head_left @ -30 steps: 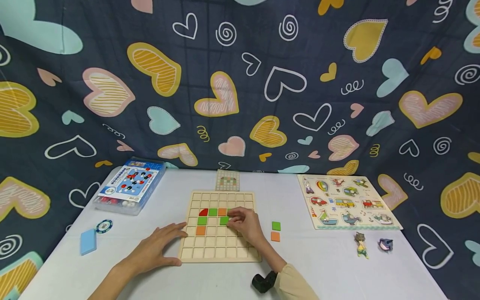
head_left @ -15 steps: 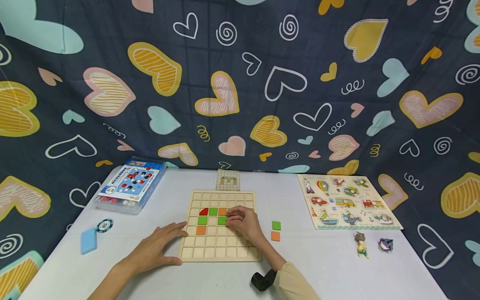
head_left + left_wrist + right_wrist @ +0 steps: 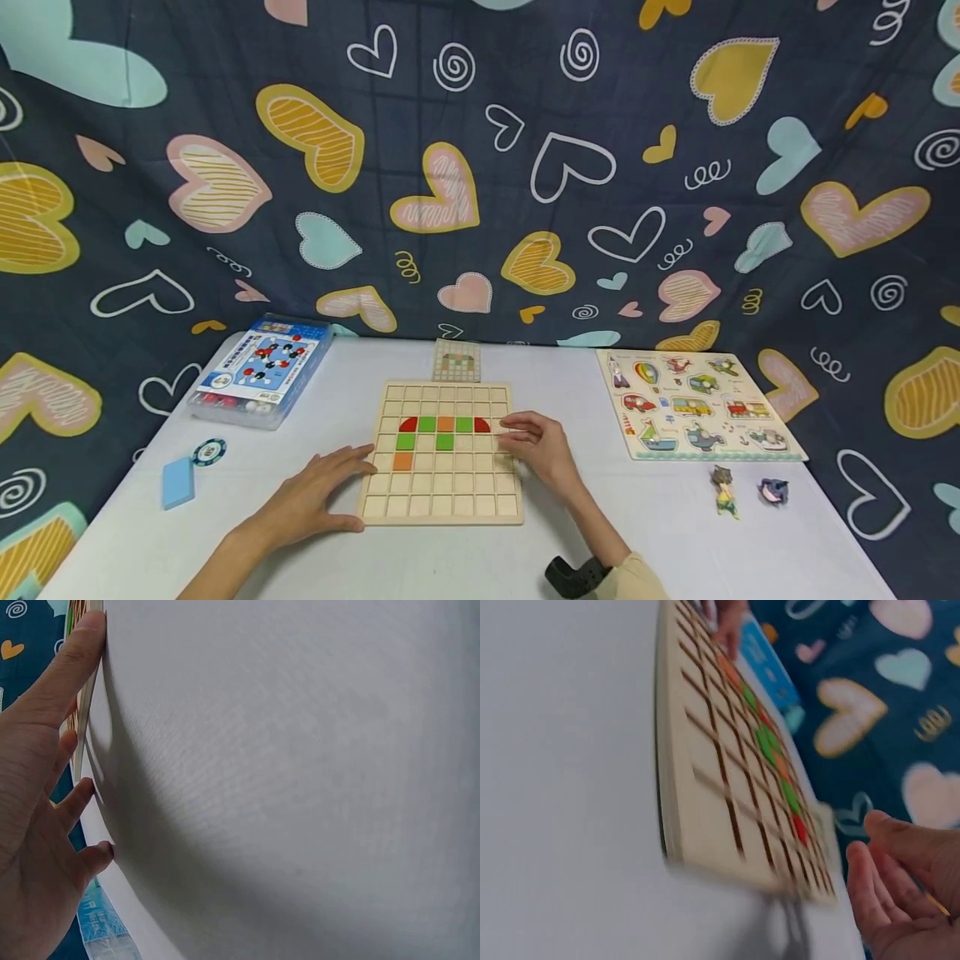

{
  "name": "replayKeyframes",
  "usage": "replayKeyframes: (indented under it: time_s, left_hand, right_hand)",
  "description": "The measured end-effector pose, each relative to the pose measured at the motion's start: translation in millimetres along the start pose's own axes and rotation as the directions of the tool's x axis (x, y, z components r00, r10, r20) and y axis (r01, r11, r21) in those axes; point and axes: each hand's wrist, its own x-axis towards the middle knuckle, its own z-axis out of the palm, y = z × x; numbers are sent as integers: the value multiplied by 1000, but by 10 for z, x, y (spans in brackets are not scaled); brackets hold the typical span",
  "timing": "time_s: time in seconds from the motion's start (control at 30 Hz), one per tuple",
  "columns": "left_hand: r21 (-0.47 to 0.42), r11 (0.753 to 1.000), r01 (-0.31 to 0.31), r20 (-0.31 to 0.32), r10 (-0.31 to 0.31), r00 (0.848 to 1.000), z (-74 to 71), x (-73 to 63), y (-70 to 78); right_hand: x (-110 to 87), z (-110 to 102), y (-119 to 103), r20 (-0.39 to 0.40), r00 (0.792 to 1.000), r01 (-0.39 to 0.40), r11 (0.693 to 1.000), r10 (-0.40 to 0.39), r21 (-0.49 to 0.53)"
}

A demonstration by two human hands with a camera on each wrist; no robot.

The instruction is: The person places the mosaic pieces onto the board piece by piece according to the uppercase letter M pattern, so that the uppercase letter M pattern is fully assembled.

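A wooden grid board (image 3: 453,504) lies in the middle of the table. Red quarter-round tiles (image 3: 482,425) sit at both ends of one row, with green tiles (image 3: 464,424) and an orange tile (image 3: 446,424) between them. Lower cells hold two green tiles and an orange tile (image 3: 402,461). With fingers spread, my left hand (image 3: 311,496) touches the board's left edge and near corner; the left wrist view shows the thumb (image 3: 71,667) against the side. My right hand (image 3: 543,450) hovers at the right edge, fingers loosely bent, nothing visible between the fingertips (image 3: 877,821).
A small pattern card (image 3: 457,361) lies behind the board. A boxed molecule kit (image 3: 262,371), a poker chip (image 3: 209,452) and a blue block (image 3: 177,483) are left. A vehicle puzzle (image 3: 697,404) and two small figures (image 3: 723,492) (image 3: 773,491) are right.
My right hand has moved right from over the tiles to the board's right edge, uncovering the right red tile. It now hides the two loose tiles on the table. My left hand stays put.
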Motion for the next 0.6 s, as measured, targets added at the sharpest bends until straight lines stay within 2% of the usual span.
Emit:
replayKeyframes:
  time_s: [0.13, 0.27, 0.4, 0.5, 0.6]
  left_hand:
    - [2, 1000, -10, -5, 10, 1000, -4, 13, 5]
    - [-1, 1000, -24, -22, 24, 999, -5, 21, 5]
    - [0, 1000, -13, -21, 13, 1000, -6, 15, 5]
    - [-5, 1000, 1, -15, -1, 1000, -9, 3, 3]
    - [-14, 1000, 1, -9, -2, 1000, 10, 8, -2]
  right_hand:
    - [-125, -355, 29, -78, 996, -51, 998, 48, -46]
    - [-208, -664, 147, -122, 991, -62, 991, 48, -120]
    - [-236, -827, 272, -70, 997, -34, 982, 21, -188]
    - [-232, -851, 341, -17, 1000, -5, 974, 1, -229]
    - [-229, -843, 380, -14, 1000, 0, 967, -4, -255]
